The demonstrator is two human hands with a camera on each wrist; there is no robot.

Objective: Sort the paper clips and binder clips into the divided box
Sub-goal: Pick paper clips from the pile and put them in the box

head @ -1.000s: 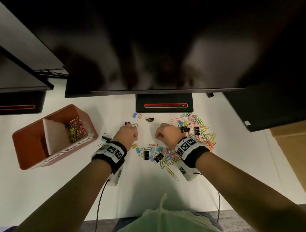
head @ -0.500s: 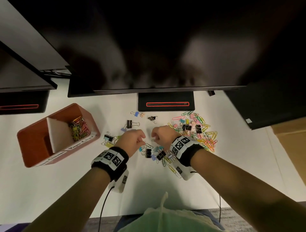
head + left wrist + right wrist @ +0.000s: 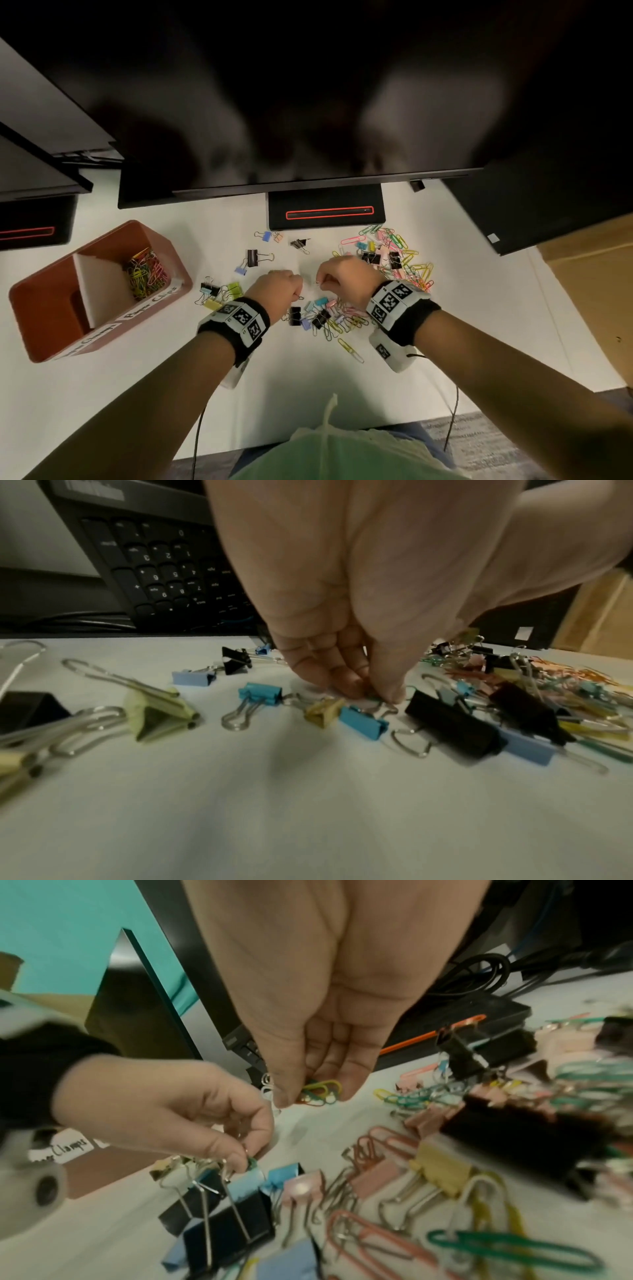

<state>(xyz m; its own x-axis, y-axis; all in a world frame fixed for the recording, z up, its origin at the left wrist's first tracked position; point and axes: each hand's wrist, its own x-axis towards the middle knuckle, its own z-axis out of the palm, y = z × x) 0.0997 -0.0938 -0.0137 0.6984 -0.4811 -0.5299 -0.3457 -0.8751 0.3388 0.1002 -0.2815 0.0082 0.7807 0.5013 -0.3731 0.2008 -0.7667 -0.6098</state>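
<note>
Leftward on the table [image 3: 479,335] sits the divided box [image 3: 44,318]: its far compartment holds coloured paper clips [image 3: 145,275], its near one looks empty. Right hand [image 3: 346,277] grasps several paper clips; left hand [image 3: 277,289] pinches, seemingly, a green one among binder clips [image 3: 452,725].

Red-brown divided box [image 3: 41,318], multicoloured paper clips [image 3: 416,270], black binder clip [image 3: 252,257], white table [image 3: 144,394]

Both hands [image 3: 310,286] low, fingers curled, pinching.
</note>
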